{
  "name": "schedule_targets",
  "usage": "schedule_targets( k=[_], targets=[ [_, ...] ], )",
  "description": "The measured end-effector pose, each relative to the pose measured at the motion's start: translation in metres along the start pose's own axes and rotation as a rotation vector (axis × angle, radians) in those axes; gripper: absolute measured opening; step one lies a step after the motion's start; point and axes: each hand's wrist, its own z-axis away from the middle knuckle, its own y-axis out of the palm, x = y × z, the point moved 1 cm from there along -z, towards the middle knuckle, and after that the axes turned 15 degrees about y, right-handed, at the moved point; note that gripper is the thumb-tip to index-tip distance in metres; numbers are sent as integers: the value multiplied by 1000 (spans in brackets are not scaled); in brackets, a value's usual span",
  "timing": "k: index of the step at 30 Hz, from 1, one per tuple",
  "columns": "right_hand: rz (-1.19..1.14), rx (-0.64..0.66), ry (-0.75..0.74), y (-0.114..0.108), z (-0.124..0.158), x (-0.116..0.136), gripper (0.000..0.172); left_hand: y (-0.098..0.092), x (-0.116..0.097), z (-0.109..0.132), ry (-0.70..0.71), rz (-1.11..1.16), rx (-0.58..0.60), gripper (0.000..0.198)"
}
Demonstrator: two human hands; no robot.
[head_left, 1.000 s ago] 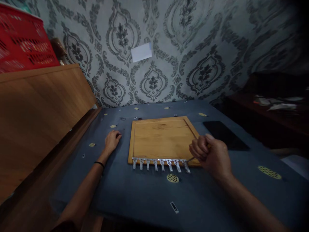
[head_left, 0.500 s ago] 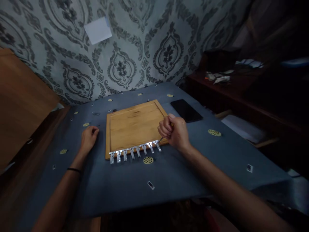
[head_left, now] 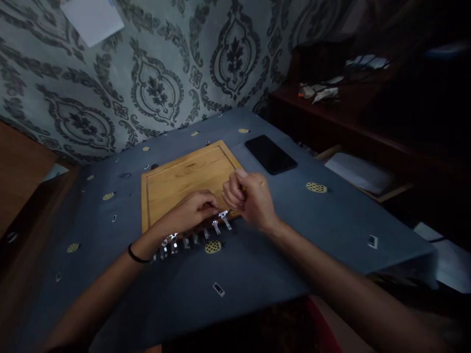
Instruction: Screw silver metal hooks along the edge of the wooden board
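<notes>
On the table lies a wooden board [head_left: 184, 174] with a grooved rim. Along its near edge runs a row of small shiny metal clips [head_left: 216, 226], their tabs sticking out past the board. My right hand [head_left: 252, 198] is a fist around a screwdriver; a bit of its yellow handle [head_left: 243, 188] shows, and its thin shaft points down at the right end of the row. My left hand [head_left: 193, 210] reaches over the board with fingers pinched together beside the clips near that end. Whatever its fingertips hold is hidden, and the hand covers part of the row.
A black phone [head_left: 270, 154] lies right of the board on the blue patterned tablecloth [head_left: 265, 264]. Behind stands a wallpapered wall with a white paper [head_left: 92, 19] on it. A dark red cabinet [head_left: 283, 105] with clutter stands at the right.
My left hand has moved right from the tablecloth to over the board, beside the metal clips. My right hand stays at the row's right end with the screwdriver. The view has shifted right.
</notes>
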Motion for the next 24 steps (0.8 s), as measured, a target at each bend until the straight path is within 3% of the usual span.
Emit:
schedule_targets(
  k=[6,13,24],
  targets=[
    [-11,-8,-33,-2,0,1,61,-1,8,-14,0,25,139,16],
    [-20,-5,-26,-5,1,-4,59,-1,2,-26,54,-52,194,14],
    [0,-11,-34,-7,1,-5,61,-6,-7,-32,18,-103,290,12]
  ],
)
